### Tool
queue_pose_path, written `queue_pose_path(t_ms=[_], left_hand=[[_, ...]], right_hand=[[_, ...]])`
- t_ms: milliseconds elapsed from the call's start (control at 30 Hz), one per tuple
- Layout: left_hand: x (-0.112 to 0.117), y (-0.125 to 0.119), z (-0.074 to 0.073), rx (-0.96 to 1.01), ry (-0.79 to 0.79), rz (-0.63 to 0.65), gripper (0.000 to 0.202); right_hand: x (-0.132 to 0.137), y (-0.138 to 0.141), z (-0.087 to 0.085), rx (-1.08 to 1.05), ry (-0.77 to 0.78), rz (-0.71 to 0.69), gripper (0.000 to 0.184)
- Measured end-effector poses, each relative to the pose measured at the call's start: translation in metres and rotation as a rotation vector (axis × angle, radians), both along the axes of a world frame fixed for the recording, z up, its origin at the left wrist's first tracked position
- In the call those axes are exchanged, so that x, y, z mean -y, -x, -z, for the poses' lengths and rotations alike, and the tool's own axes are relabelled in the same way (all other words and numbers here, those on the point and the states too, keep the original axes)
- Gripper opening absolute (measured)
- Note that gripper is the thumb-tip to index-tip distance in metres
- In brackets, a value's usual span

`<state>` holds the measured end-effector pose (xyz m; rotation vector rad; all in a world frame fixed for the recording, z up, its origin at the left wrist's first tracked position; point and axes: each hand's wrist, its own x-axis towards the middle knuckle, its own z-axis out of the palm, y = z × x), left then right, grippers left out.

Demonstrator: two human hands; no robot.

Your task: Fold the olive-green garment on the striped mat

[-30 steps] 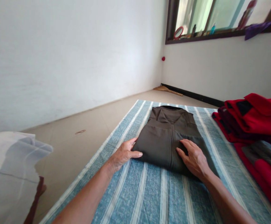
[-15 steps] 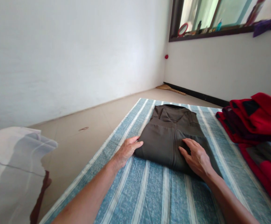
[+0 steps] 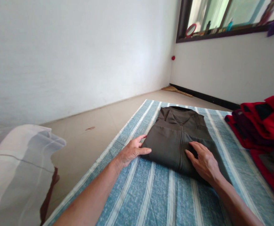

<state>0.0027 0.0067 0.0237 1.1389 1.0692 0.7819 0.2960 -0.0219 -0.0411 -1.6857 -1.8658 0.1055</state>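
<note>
While open, the left hand (image 3: 133, 151) and right hand (image 3: 204, 164) touch the folded olive jacket (image 3: 172, 147).

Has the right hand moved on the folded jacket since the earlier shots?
No. The right hand sits just right of the zipper on the folded jacket, same as before; only the camera view shifted.

Daylight pours through the window (image 3: 206, 18) at upper right, nearly blowing out the glass and paling the white wall (image 3: 80, 53). Only soft shadow edges the folded olive jacket (image 3: 177, 147). My view looks fairly sharp but bows toward the 2 lower corners.
</note>
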Motion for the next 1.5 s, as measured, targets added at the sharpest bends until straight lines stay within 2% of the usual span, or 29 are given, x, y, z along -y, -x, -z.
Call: queue_pose_path(t_ms=[100,267,433,633,800,933,1200,1400,1500], left_hand=[[0.002,0.004,-0.002,0.021,0.007,0.116,0.110],[0.002,0.004,0.003,0.025,0.000,0.090,0.108],[0.002,0.005,0.002,0.038,-0.016,0.139,0.106],[0.004,0.000,0.004,0.017,-0.077,0.090,0.115],[0.001,0.001,0.012,0.016,-0.126,0.101,0.108],[0.000,0.003,0.012,0.013,-0.112,0.134,0.102],[0.001,0.004,0.007,0.050,-0.053,0.163,0.112],[0.001,0.000,0.009,0.107,-0.025,0.068,0.096],[0.001,-0.001,0.010,0.102,-0.005,0.058,0.096]], right_hand=[[0.000,0.000,0.001,-0.007,-0.003,0.001,0.040],[-0.001,-0.001,0.003,0.003,0.013,-0.004,0.043],[0.000,-0.001,0.001,0.017,0.024,0.001,0.045],[0.000,-0.001,0.000,0.017,0.022,-0.003,0.045],[0.000,-0.001,0.002,0.024,-0.003,0.000,0.044],[0.000,-0.001,0.001,0.026,-0.010,-0.006,0.046],[0.001,-0.001,0.001,0.029,-0.008,-0.001,0.047],[0.001,-0.001,0.001,0.035,-0.013,0.005,0.046],[0.001,-0.001,0.001,0.042,-0.010,0.002,0.046]])
